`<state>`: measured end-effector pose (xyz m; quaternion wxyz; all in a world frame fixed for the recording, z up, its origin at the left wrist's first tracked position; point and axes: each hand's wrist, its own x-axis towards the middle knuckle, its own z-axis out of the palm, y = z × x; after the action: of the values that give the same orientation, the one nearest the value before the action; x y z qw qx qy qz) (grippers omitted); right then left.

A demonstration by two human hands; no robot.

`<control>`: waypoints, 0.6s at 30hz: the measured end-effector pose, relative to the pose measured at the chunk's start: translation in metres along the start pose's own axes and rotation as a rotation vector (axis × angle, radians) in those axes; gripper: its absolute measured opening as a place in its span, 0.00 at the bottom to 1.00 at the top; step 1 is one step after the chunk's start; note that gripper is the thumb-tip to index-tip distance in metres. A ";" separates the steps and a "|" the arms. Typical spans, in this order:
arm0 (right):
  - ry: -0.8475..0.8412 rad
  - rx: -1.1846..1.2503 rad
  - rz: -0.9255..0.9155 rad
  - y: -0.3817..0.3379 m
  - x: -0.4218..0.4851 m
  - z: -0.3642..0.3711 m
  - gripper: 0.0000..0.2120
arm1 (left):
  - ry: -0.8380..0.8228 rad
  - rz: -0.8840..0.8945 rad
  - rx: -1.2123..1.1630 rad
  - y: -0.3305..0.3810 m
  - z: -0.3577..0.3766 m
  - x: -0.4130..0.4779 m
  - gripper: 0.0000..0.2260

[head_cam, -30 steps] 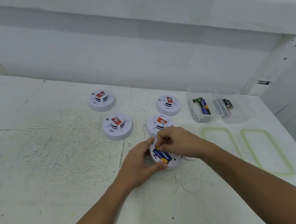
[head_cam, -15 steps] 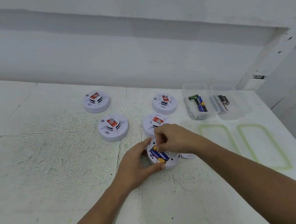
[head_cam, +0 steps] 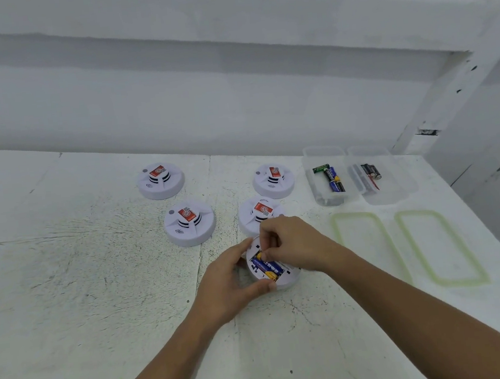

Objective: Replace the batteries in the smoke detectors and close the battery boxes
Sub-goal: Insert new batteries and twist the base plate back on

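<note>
The surface (head_cam: 99, 297) is painted matt white, scuffed and cracked. The smoke detectors (head_cam: 190, 234) are moulded in smooth white plastic, the far-right boxes (head_cam: 310, 180) in clear plastic.

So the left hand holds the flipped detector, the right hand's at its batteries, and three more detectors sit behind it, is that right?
Not quite: four more detectors sit behind it, not three, as the head view shows. The left hand does hold the flipped detector, and the right hand is at its batteries.

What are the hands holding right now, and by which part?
Left hand grips the upturned smoke detector by its rim. Right hand pinches the far, yellow-tipped end of a blue battery lying in its open compartment.
</note>
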<state>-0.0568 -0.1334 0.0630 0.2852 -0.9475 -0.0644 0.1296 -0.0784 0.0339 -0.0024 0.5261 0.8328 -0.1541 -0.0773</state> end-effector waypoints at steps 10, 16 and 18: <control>0.396 0.031 0.108 0.029 -0.022 -0.001 0.03 | 0.001 0.022 0.016 -0.001 -0.002 -0.001 0.35; 0.298 -0.177 0.266 0.048 -0.033 0.016 0.11 | -0.012 0.046 -0.001 -0.007 -0.003 -0.001 0.37; 0.284 -0.229 0.259 0.049 -0.037 0.024 0.16 | -0.008 0.049 -0.007 -0.008 -0.003 -0.002 0.36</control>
<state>-0.0970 -0.1690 0.0240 0.1632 -0.9827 0.0844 0.0224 -0.0775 0.0402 -0.0084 0.5300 0.8267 -0.1764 -0.0679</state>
